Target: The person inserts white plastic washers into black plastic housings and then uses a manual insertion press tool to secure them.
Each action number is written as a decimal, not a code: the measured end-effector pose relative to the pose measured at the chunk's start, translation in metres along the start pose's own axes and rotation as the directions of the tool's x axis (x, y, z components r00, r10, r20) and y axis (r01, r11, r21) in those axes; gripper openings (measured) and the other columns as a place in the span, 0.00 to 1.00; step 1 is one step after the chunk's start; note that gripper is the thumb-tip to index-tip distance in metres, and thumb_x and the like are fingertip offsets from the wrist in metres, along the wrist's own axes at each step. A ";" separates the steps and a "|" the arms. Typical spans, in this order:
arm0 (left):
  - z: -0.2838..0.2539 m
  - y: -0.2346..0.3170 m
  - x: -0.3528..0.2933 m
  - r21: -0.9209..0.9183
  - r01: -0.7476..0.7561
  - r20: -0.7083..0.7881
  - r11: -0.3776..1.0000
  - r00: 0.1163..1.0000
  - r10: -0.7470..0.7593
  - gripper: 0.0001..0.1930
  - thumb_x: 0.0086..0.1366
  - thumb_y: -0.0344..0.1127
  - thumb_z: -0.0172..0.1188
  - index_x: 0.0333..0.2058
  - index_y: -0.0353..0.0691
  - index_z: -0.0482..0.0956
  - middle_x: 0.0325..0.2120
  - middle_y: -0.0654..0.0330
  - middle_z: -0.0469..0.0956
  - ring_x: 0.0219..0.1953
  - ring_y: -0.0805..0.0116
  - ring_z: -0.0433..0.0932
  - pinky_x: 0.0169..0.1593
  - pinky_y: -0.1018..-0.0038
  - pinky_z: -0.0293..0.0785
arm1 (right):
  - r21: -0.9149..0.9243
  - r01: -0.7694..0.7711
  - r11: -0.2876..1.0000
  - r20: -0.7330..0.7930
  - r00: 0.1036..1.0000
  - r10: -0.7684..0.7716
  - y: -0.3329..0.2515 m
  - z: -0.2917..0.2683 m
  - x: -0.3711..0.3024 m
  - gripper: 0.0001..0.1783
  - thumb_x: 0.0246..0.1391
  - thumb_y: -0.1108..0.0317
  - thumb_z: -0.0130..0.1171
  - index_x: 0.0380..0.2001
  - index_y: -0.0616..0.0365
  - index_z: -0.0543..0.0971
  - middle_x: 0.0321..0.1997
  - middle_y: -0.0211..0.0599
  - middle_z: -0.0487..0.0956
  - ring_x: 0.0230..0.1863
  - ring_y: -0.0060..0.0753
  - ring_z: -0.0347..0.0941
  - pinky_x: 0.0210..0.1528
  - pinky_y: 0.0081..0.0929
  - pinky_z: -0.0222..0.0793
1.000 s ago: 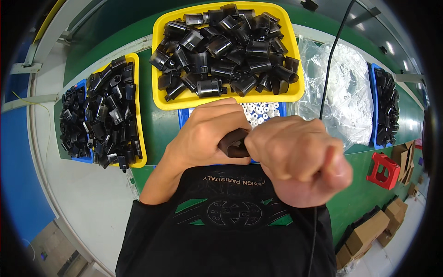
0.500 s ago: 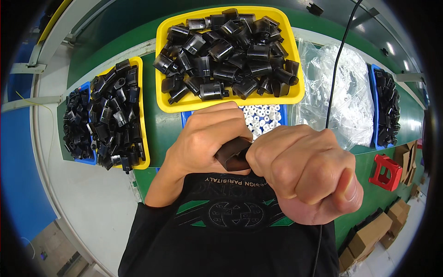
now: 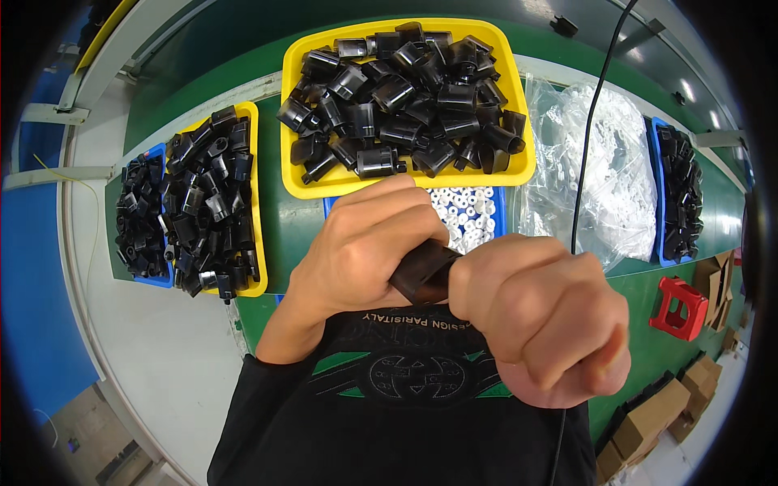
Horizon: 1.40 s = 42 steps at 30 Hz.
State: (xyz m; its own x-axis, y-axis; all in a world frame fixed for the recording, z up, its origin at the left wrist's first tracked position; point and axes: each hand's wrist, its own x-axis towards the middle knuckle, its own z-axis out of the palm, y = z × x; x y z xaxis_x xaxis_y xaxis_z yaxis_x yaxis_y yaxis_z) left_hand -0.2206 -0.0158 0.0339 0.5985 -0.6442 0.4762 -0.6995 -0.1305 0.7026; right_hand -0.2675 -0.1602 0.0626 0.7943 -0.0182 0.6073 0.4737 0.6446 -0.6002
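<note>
My left hand [image 3: 356, 247] is wrapped round a dark, hollow plastic housing [image 3: 423, 275] in front of my chest. Right beside the housing's end is my right hand [image 3: 543, 316], closed in a fist with its knuckles up. Whatever that fist holds, if anything, is hidden by its fingers. Beyond both hands stands a yellow tray [image 3: 324, 191] piled with similar black housings [image 3: 393, 93]. Partly covered by my hands, a blue tray [image 3: 499, 215] of small white rings [image 3: 463, 212] sits just in front of it.
At the left are a yellow bin [image 3: 258, 202] and a blue bin [image 3: 164, 275] of black parts. A clear plastic bag [image 3: 600, 162] of white pieces lies right, beside another blue bin [image 3: 660, 194]. A black cable [image 3: 585, 146] hangs down. A red stool [image 3: 679, 309] and cardboard boxes [image 3: 655, 413] stand on the floor.
Both hands and the housing have shifted slightly right in the view. My right fist sits a little lower and has turned somewhat, and the housing is tilted differently in my left hand.
</note>
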 end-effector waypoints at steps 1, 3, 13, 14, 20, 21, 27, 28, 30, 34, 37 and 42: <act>-0.002 0.002 0.001 -0.015 0.020 -0.004 1.000 1.000 -0.020 0.18 0.33 0.31 0.73 0.23 0.36 0.73 0.19 0.57 0.68 0.21 0.58 0.67 0.25 0.68 0.63 | -0.010 -0.021 1.000 0.001 1.000 0.021 -0.002 0.002 0.002 0.28 0.68 0.50 0.35 0.14 0.51 0.59 0.09 0.26 0.61 0.08 0.23 0.48 0.11 0.24 0.42; -0.004 0.002 0.001 -0.035 0.034 -0.002 0.999 0.999 -0.034 0.18 0.33 0.31 0.73 0.24 0.36 0.73 0.19 0.57 0.68 0.21 0.58 0.67 0.25 0.68 0.63 | -0.038 -0.061 0.997 -0.002 0.998 0.061 -0.008 0.006 0.006 0.29 0.68 0.47 0.34 0.15 0.50 0.60 0.10 0.27 0.62 0.08 0.23 0.49 0.11 0.24 0.43; 0.006 -0.011 -0.005 -0.076 0.027 -0.052 0.997 0.998 -0.031 0.19 0.34 0.32 0.75 0.24 0.36 0.73 0.18 0.59 0.68 0.21 0.60 0.66 0.24 0.71 0.61 | -0.115 -0.040 0.993 -0.106 0.994 0.028 -0.017 0.019 0.011 0.34 0.68 0.40 0.27 0.14 0.52 0.56 0.07 0.28 0.58 0.06 0.24 0.46 0.09 0.23 0.42; 0.007 -0.013 -0.004 -0.070 -0.093 -0.113 0.993 0.990 0.085 0.19 0.34 0.32 0.75 0.24 0.36 0.73 0.18 0.59 0.68 0.21 0.60 0.66 0.24 0.71 0.61 | -0.098 -0.019 0.995 -0.132 0.991 0.006 -0.018 0.020 0.012 0.35 0.68 0.40 0.26 0.13 0.53 0.56 0.06 0.28 0.57 0.06 0.24 0.46 0.09 0.23 0.41; 0.001 -0.007 -0.003 -0.143 0.081 -0.058 0.986 0.994 -0.090 0.17 0.36 0.31 0.73 0.24 0.36 0.73 0.18 0.58 0.67 0.21 0.59 0.65 0.25 0.70 0.61 | -0.215 -0.177 0.960 0.153 0.965 0.213 -0.021 0.011 0.028 0.35 0.69 0.43 0.28 0.12 0.53 0.54 0.06 0.28 0.55 0.05 0.24 0.44 0.09 0.25 0.37; 0.000 -0.008 -0.002 -0.037 -0.053 -0.023 0.998 0.998 0.053 0.17 0.37 0.31 0.72 0.24 0.36 0.73 0.18 0.58 0.67 0.21 0.59 0.65 0.25 0.70 0.61 | -0.214 -0.177 0.961 0.153 0.965 0.212 -0.020 0.011 0.027 0.35 0.69 0.43 0.28 0.12 0.53 0.54 0.06 0.28 0.55 0.05 0.24 0.44 0.09 0.25 0.37; -0.003 -0.005 -0.003 -0.077 -0.026 -0.027 0.997 0.999 0.024 0.17 0.37 0.32 0.72 0.24 0.36 0.73 0.19 0.57 0.68 0.21 0.57 0.66 0.25 0.68 0.62 | -0.106 -0.041 0.994 0.168 0.984 0.058 -0.007 0.006 0.023 0.32 0.70 0.48 0.27 0.12 0.52 0.56 0.06 0.28 0.56 0.06 0.23 0.43 0.09 0.25 0.37; -0.003 -0.002 -0.002 -0.075 -0.026 -0.029 0.997 0.999 0.024 0.17 0.37 0.32 0.72 0.24 0.36 0.73 0.19 0.57 0.68 0.21 0.57 0.66 0.25 0.68 0.62 | -0.108 -0.039 0.993 0.152 0.987 0.056 -0.006 0.006 0.023 0.32 0.70 0.48 0.27 0.12 0.52 0.56 0.06 0.28 0.56 0.06 0.23 0.43 0.09 0.24 0.38; -0.003 0.006 0.001 -0.176 0.247 0.055 0.953 0.969 -0.242 0.17 0.37 0.32 0.72 0.24 0.36 0.73 0.19 0.57 0.68 0.22 0.57 0.66 0.26 0.68 0.63 | -0.110 -0.038 0.993 0.138 0.989 0.053 -0.007 0.008 0.022 0.32 0.70 0.48 0.27 0.13 0.52 0.56 0.06 0.28 0.57 0.06 0.23 0.43 0.09 0.24 0.39; 0.003 -0.003 -0.002 -0.038 -0.084 -0.059 0.996 0.995 0.082 0.17 0.37 0.31 0.72 0.24 0.36 0.72 0.20 0.56 0.68 0.22 0.56 0.67 0.26 0.67 0.63 | -0.231 -0.081 0.969 0.081 0.991 0.103 -0.009 0.010 0.018 0.31 0.70 0.49 0.30 0.12 0.52 0.57 0.06 0.28 0.57 0.06 0.24 0.44 0.10 0.25 0.39; 0.008 -0.003 -0.003 0.047 -0.063 -0.100 0.997 0.993 0.068 0.16 0.38 0.30 0.71 0.25 0.35 0.72 0.20 0.56 0.68 0.22 0.56 0.67 0.26 0.67 0.63 | -0.256 -0.085 0.963 -0.006 0.996 0.086 -0.001 0.010 0.011 0.31 0.67 0.50 0.35 0.10 0.51 0.57 0.06 0.27 0.56 0.06 0.25 0.45 0.11 0.27 0.40; 0.004 -0.018 -0.007 0.158 -0.036 -0.004 0.987 0.999 0.037 0.17 0.36 0.30 0.73 0.25 0.37 0.73 0.20 0.57 0.69 0.23 0.56 0.68 0.27 0.67 0.65 | -0.294 -0.105 0.950 -0.160 0.985 0.060 0.012 0.008 -0.004 0.31 0.64 0.52 0.42 0.07 0.50 0.57 0.06 0.26 0.55 0.07 0.27 0.46 0.14 0.29 0.41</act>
State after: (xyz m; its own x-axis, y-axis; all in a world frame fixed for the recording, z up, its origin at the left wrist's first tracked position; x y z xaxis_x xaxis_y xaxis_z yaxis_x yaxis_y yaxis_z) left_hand -0.2136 -0.0116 0.0160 0.5741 -0.6453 0.5040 -0.7733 -0.2251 0.5927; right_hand -0.2683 -0.1464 0.0569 0.8717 -0.1016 0.4793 0.4782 0.3895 -0.7872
